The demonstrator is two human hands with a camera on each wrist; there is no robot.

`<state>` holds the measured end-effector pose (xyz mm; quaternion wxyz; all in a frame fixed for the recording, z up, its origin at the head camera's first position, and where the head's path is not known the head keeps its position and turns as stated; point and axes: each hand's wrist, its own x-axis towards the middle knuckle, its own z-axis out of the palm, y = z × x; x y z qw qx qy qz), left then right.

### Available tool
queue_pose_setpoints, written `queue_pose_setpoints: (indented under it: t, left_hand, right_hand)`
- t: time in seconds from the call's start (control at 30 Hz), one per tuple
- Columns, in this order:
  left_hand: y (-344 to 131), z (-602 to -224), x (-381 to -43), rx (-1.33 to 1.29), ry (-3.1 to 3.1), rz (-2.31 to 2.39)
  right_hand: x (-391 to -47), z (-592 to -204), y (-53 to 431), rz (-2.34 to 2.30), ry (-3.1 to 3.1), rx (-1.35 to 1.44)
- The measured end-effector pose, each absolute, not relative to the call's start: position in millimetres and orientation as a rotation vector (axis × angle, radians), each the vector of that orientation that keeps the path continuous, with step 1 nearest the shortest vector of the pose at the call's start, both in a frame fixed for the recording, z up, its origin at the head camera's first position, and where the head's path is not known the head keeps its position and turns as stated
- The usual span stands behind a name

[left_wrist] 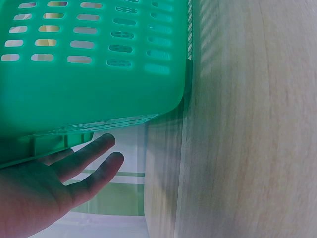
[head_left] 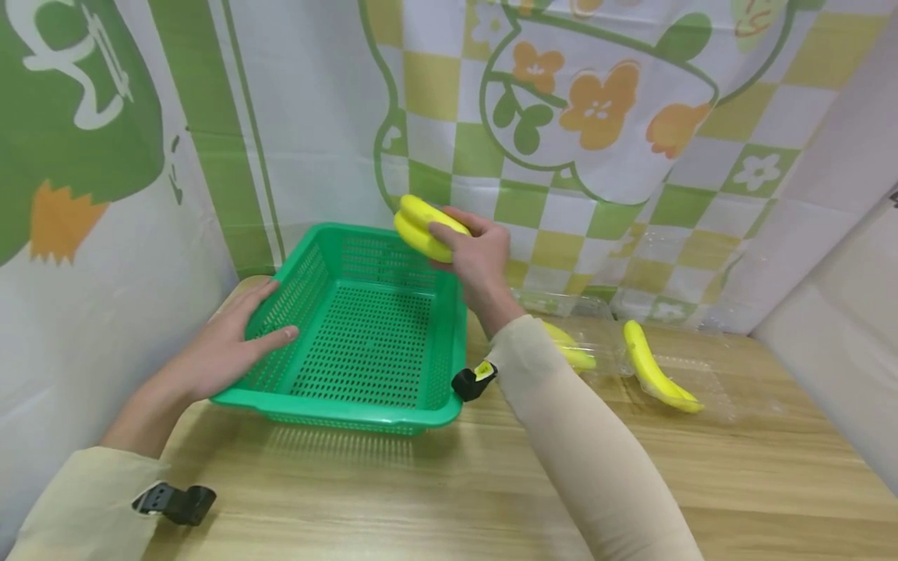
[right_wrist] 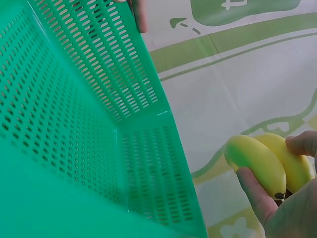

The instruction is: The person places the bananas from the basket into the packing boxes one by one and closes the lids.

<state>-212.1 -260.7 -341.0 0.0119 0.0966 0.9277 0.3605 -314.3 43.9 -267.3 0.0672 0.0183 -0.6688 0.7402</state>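
A green perforated plastic basket [head_left: 351,411] sits on the wooden table in front of me. My left hand [head_left: 228,343] holds its left rim, with the thumb over the inner side and the fingers outside. The left wrist view shows those fingers [left_wrist: 94,173] spread just below the rim. Above the basket's far right corner, my right hand [head_left: 480,257] grips a pair of small yellow bananas [head_left: 421,226] lying side by side. In the right wrist view, the thumb and a finger press the bananas [right_wrist: 257,166] from opposite sides, beyond the basket's rim.
Right of the basket, a yellow banana [head_left: 659,374] lies by clear plastic packaging [head_left: 715,374]. More yellow fruit [head_left: 571,347] shows in clear plastic, partly behind my right sleeve [head_left: 575,421]. A patterned curtain [head_left: 435,93] hangs behind the table [head_left: 351,499].
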Motion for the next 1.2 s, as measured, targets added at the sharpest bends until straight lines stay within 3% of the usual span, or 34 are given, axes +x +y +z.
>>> queue_pose_setpoints:
  t: [1.2]
  left_hand:
    - [-261.8,-342.0,-212.7,0.311,2.879,1.141]
  right_hand:
    - [-281.0,-288.7,148.5,2.129,-2.026,0.051]
